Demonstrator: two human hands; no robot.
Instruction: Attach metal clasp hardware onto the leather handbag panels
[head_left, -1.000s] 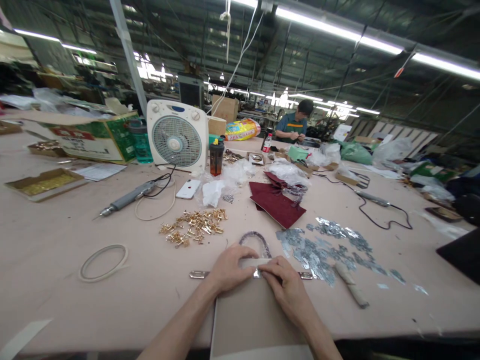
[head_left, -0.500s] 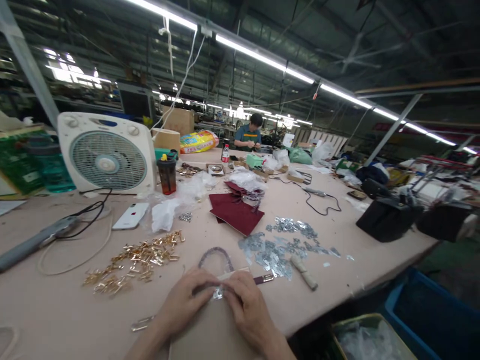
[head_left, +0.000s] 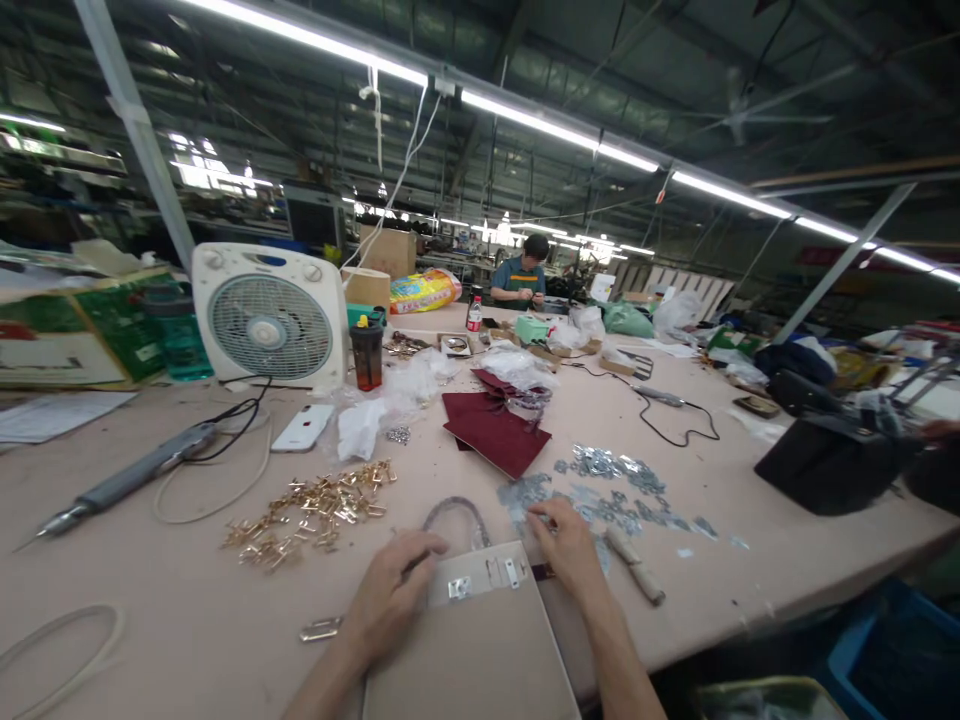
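Note:
A flat beige bag panel lies in front of me, a dark handle curving from its far edge. On its strip sit a silver metal plate and a narrower plate; thin prongs stand beside the narrower one. My left hand rests over the panel's left edge, fingers loosely bent and thumb apart. My right hand is off the panel, at the near edge of a spread of silver metal plates. Its thumb and forefinger come together; what lies between them is too small to make out.
Gold-coloured prong fittings lie on the left, near a grey power tool, a phone and a fan. Dark red pieces lie ahead. A cloth roll and a black bag are right. A co-worker sits across.
My right hand has left the panel and moved to the metal plates. My left hand has drawn back from the silver plate, uncovering the strip. The view has turned slightly left.

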